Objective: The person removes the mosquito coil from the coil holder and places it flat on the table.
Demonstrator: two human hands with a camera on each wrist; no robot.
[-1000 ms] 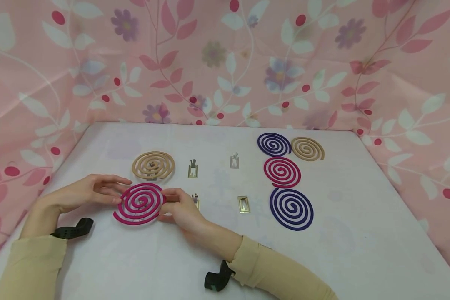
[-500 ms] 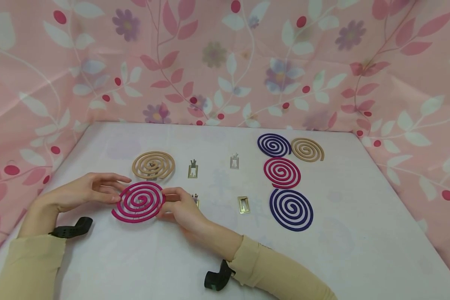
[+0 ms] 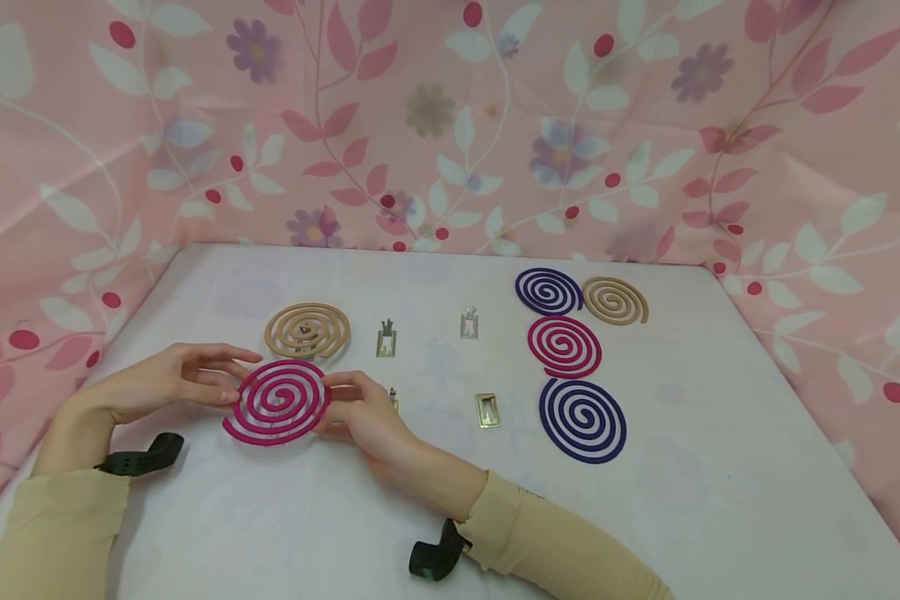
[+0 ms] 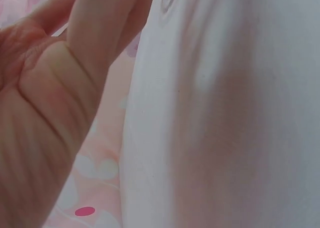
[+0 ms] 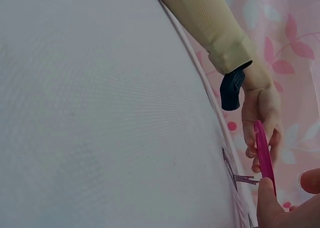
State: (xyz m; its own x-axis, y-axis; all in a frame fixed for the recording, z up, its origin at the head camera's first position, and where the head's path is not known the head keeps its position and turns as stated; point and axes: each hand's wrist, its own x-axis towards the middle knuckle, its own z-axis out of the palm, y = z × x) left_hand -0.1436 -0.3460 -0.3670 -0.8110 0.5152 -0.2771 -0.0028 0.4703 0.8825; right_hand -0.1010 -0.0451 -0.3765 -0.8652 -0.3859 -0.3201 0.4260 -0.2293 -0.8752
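Observation:
A pink mosquito coil point(image 3: 281, 398) is held above the table at the left, its two sides between my hands. My left hand point(image 3: 161, 379) holds its left edge with thumb and fingers. At the right edge, my right hand point(image 3: 367, 417) pinches the coil between thumb and fingers. In the right wrist view the coil point(image 5: 263, 150) appears edge-on, with the prongs of a small metal stand point(image 5: 244, 179) close to its underside; whether they touch is unclear. Just behind, a tan coil point(image 3: 307, 331) sits raised on another stand. The left wrist view shows only part of my left hand point(image 4: 55, 88).
Small metal stands point(image 3: 386, 340) lie mid-table, among them a silver one point(image 3: 468, 323) and a gold one point(image 3: 487, 410). My right hand partly covers another. To the right lie two dark blue coils point(image 3: 582, 421), a pink coil point(image 3: 564, 347) and a tan coil point(image 3: 615, 301). Floral cloth point(image 3: 450, 125) surrounds the table.
The pink coil has shifted slightly up and to the left in the head view, with both hands still on it. Other coils and stands lie as before.

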